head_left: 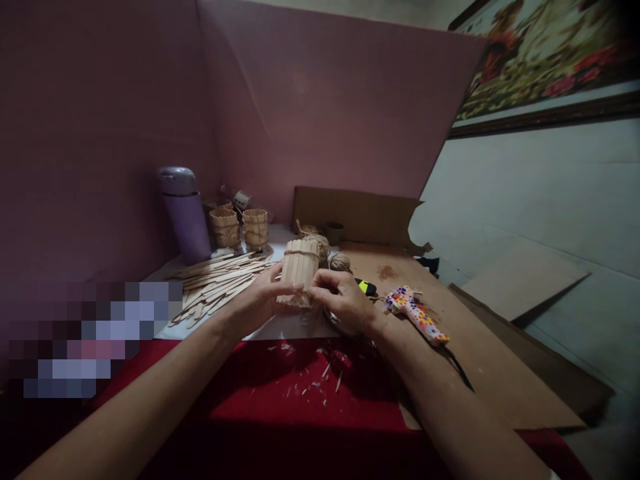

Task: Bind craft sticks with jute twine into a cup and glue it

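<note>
Both hands hold a small cup made of wooden craft sticks (299, 267) above the table. My left hand (260, 300) grips its left side with fingers curled round it. My right hand (340, 297) is closed at its lower right edge, fingertips pinched against the base. A band of twine runs round the cup near its top. What the right fingertips pinch is too small to make out.
A pile of loose craft sticks (215, 283) lies to the left. Two finished stick cups (240, 228) and a purple flask (185, 213) stand behind. Twine balls (330, 257), a flowered glue gun (417, 313), brown cardboard (480, 360) and a red cloth (300, 407) with wood chips surround the hands.
</note>
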{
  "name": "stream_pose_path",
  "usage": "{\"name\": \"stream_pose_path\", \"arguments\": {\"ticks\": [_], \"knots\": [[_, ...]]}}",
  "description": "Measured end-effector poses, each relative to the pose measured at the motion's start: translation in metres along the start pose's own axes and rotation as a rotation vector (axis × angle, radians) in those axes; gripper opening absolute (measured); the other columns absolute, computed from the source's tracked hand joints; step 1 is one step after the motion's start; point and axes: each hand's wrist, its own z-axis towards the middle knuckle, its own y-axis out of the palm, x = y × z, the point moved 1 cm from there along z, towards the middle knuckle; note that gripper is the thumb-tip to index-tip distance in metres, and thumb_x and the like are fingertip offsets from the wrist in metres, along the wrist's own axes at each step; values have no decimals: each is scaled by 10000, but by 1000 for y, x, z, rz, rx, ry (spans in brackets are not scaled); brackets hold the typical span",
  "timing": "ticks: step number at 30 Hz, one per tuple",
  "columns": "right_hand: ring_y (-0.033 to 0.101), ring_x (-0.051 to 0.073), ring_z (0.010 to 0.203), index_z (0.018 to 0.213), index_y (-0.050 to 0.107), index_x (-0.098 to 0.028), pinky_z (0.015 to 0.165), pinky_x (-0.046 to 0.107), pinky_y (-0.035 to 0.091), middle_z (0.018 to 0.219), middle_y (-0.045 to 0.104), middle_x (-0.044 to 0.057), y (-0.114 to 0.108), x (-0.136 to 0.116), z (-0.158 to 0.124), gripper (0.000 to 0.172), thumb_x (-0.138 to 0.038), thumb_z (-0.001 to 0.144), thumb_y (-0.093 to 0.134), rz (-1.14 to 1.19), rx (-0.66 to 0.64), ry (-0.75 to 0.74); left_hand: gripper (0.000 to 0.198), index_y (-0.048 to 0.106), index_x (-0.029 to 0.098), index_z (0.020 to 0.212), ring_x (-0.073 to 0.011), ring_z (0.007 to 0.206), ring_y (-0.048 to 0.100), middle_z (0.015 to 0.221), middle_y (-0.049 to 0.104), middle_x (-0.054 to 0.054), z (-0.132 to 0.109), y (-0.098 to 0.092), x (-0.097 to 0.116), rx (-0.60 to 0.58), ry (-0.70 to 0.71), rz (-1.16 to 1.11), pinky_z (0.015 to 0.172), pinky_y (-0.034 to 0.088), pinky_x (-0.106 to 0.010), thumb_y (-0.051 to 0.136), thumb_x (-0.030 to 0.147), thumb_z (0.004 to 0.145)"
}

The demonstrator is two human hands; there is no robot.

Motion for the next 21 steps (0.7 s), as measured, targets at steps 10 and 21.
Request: {"name": "stream_pose_path", "arguments": {"ticks": [10, 21], "knots": [[460, 85, 573, 837, 561, -186, 554, 217, 355, 633, 543, -39, 1, 1, -2, 136, -320, 841, 583, 151, 8, -56, 415, 590, 137, 1076, -212, 832, 645, 1043, 658, -124, 3, 4, 1, 60, 27, -70, 674, 557, -340, 708, 127, 678], [450, 79, 580, 836, 571, -191, 564, 215, 351, 631, 515, -47, 1, 5, -2, 14, -204, 838, 567, 72, 7, -131, 327, 599, 158, 1069, -229, 864, 651, 1097, 652, -127, 0, 2, 1, -36, 46, -83, 692, 557, -363, 671, 226, 757]]}}
